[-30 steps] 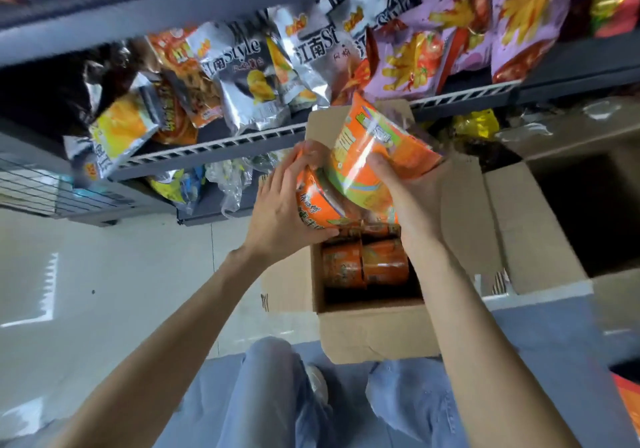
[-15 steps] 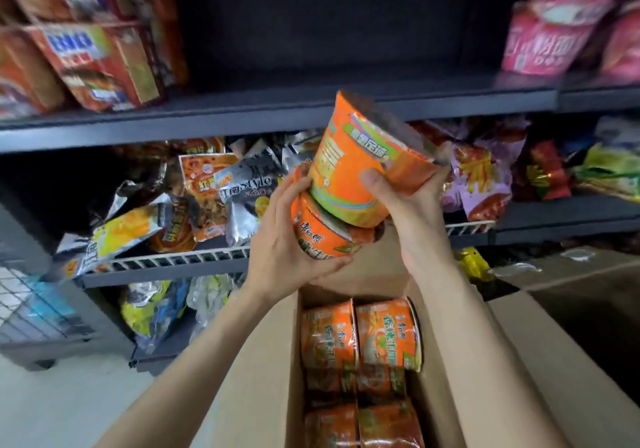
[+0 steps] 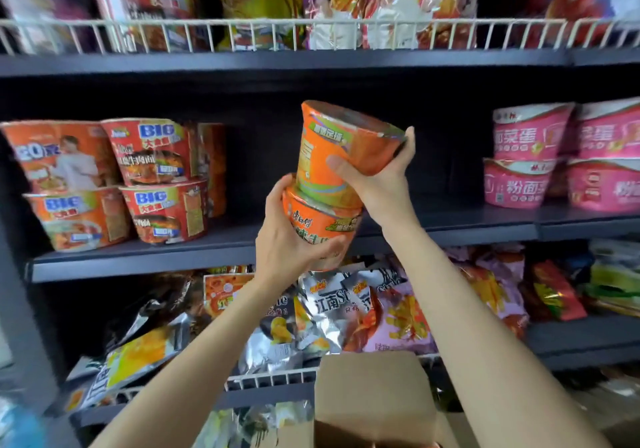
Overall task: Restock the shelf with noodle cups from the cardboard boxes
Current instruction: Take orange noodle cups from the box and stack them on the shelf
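- Both forearms reach up from the bottom of the view toward the middle shelf (image 3: pixel 145 263), bare to the frame's edge.
- The left hand (image 3: pixel 287 243) wraps the lower orange noodle cup (image 3: pixel 320 231) from the left, thumb across its front under the printed label and fingertips curling over its rim.
- The right hand (image 3: pixel 381 180) grips the upper orange noodle cup (image 3: pixel 332 149) from the right, thumb pressed on its side wall and fingers curled behind its far end.
- The upper cup is tilted, one flat end turned up and to the right; its other end touches the lower cup's top.
- Both cups are held in the air in front of the dark gap on the middle shelf, between the red BIG noodle bowls (image 3: pixel 152 184) on the left and the pink noodle bowls (image 3: pixel 561 156) on the right.
- A flap of the cardboard box (image 3: pixel 374 399) shows at the bottom; its inside is cut off by the frame.
- The right hand's fingers are mostly hidden behind its cup, and the left palm is hidden against the lower cup.
- The snack bags (image 3: pixel 325 312) on the shelf below are partly covered by the arms, and the top shelf's packets are blurred.
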Motion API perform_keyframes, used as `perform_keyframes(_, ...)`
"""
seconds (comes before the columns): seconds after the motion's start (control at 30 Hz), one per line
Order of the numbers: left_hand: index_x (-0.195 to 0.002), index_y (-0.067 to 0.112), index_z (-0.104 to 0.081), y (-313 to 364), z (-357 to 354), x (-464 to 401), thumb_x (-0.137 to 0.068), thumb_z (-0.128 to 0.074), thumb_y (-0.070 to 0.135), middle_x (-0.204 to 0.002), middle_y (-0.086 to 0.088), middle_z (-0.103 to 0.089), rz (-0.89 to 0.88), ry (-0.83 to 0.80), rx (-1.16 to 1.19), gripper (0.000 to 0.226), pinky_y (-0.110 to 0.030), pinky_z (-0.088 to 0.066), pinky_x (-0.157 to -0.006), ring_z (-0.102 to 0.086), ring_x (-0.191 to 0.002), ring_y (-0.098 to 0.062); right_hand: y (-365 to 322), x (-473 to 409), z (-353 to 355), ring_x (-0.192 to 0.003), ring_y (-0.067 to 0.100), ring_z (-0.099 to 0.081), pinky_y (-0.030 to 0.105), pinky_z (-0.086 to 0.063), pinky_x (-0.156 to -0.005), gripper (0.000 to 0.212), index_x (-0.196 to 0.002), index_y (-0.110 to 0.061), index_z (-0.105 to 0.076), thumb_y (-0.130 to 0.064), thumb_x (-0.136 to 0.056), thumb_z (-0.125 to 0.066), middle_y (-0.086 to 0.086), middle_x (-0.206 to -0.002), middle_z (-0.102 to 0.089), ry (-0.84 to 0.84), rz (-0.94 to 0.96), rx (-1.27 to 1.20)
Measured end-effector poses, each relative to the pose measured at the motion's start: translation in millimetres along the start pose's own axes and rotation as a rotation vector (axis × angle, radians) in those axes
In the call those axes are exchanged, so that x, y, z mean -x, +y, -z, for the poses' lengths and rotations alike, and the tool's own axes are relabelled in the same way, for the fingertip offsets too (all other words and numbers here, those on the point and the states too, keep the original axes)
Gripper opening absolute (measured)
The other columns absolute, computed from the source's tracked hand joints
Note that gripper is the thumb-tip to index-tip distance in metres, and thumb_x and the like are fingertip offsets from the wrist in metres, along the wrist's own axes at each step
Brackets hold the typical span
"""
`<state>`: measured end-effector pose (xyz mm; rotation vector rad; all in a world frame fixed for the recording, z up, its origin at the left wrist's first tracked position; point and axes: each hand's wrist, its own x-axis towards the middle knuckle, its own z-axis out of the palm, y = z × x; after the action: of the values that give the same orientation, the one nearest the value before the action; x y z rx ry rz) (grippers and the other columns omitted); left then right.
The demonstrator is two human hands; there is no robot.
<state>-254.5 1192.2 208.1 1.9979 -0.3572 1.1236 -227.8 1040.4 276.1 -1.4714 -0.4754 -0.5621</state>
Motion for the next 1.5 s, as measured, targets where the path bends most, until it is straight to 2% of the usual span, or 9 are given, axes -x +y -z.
perform_keyframes(0.17,-0.137,0.038,-0.017,-24.9,-14.4,-37.3,-0.059,-0.083,0.053,-0.134,0.012,-0.043,0.051,0.008,-0.015,0.104,-0.032,-0.052,-0.088,-0.055,-0.109,-0.006,8.9,-41.9,-30.4,-0.131,0.021,-0.042,0.042,-0.042,-0.104,0.131,-0.148,-0.028,0.019,-0.061,-0.063,-0.076,0.006,-0.151,-0.029,0.03,0.047,0.098)
perform_keyframes(0.33,-0.142,0.039,-0.007,-61.3,-14.8,-64.2,-0.055,-0.07,0.076,-0.13,0.006,-0.053,0.217,-0.038,-0.064,0.114,-0.038,-0.052,-0.087,-0.06,-0.108,-0.014,27.7,-59.2,-54.5,-0.125,0.023,-0.044,0.042,-0.042,-0.098,0.11,-0.147,-0.036,0.017,-0.042,-0.081,-0.071,0.011,-0.147,-0.028,-0.036,0.109,0.263)
perform_keyframes(0.47,-0.151,0.027,0.008,-82.8,-4.7,-79.6,-0.06,-0.05,0.085,-0.142,-0.004,-0.045,0.276,-0.168,-0.365,0.122,-0.046,-0.046,-0.097,-0.039,-0.132,-0.024,60.7,-48.2,-64.9,-0.131,0.019,-0.038,0.04,-0.043,-0.1,0.085,-0.143,-0.052,-0.001,-0.035,-0.088,-0.064,0.004,-0.152,-0.015,-0.211,0.267,0.461)
perform_keyframes(0.7,-0.138,0.031,-0.04,-124.1,32.7,-49.8,-0.077,-0.001,0.075,-0.125,0.004,-0.059,-0.012,-0.186,-0.898,0.085,-0.037,-0.034,-0.097,-0.053,-0.115,-0.021,101.4,-74.4,-101.5,-0.14,0.03,-0.023,0.052,-0.041,-0.103,0.06,-0.144,-0.045,-0.019,-0.035,-0.095,-0.052,0.009,-0.156,-0.006,-0.222,0.365,0.673)
perform_keyframes(0.83,-0.124,0.032,-0.05,-135.3,27.9,-50.6,-0.084,-0.003,0.065,-0.1,0.007,-0.067,-0.086,-0.196,-0.952,0.07,-0.036,-0.036,-0.091,-0.058,-0.098,-0.019,121.1,-102.1,-135.8,-0.143,0.036,-0.014,0.054,-0.044,-0.099,0.058,-0.145,-0.042,-0.018,-0.033,-0.097,-0.049,0.015,-0.156,-0.002,-0.231,0.328,0.785)
perform_keyframes(1.03,-0.092,0.02,-0.067,-143.7,26.4,-49.0,-0.086,-0.013,0.053,-0.084,0.002,-0.066,-0.103,-0.124,-0.903,0.063,-0.036,-0.037,-0.081,-0.058,-0.083,-0.022,139.8,-129.8,-164.6,-0.143,0.039,0.016,0.06,-0.017,-0.112,0.053,-0.148,-0.045,-0.001,-0.035,-0.103,-0.028,0.015,-0.156,0.019,-0.398,0.206,1.033)
perform_keyframes(1.2,-0.085,0.018,-0.068,-147.8,29.2,-46.6,-0.088,-0.021,0.048,-0.077,0.002,-0.067,-0.138,-0.06,-0.837,0.056,-0.035,-0.039,-0.075,-0.058,-0.075,-0.022,128.9,-115.6,-156.3,-0.145,0.032,0.016,0.061,0.0,-0.113,0.053,-0.149,-0.041,-0.002,-0.037,-0.103,-0.027,0.014,-0.158,0.011,-0.43,0.238,1.088)
perform_keyframes(1.33,-0.101,0.019,-0.065,-143.4,33.2,-43.4,-0.09,-0.035,0.042,-0.082,0.005,-0.068,-0.233,0.025,-0.73,0.04,-0.032,-0.04,-0.071,-0.059,-0.074,-0.019,116.5,-52.4,-120.7,-0.145,0.025,-0.01,0.049,-0.016,-0.117,0.042,-0.14,-0.024,-0.042,-0.024,-0.099,-0.043,0.006,-0.156,-0.023,-0.294,0.364,0.877)
perform_keyframes(1.5,-0.097,0.012,-0.066,-121.3,32.9,-15.0,-0.088,-0.05,0.027,-0.084,0.003,-0.068,-0.402,0.208,-0.518,0.024,-0.03,-0.037,-0.07,-0.06,-0.079,-0.022,112.6,51.1,-45.1,-0.124,0.018,-0.045,0.033,-0.035,-0.103,0.025,-0.113,-0.018,-0.066,-0.014,-0.093,-0.052,-0.003,-0.118,-0.063,-0.21,0.408,0.711)
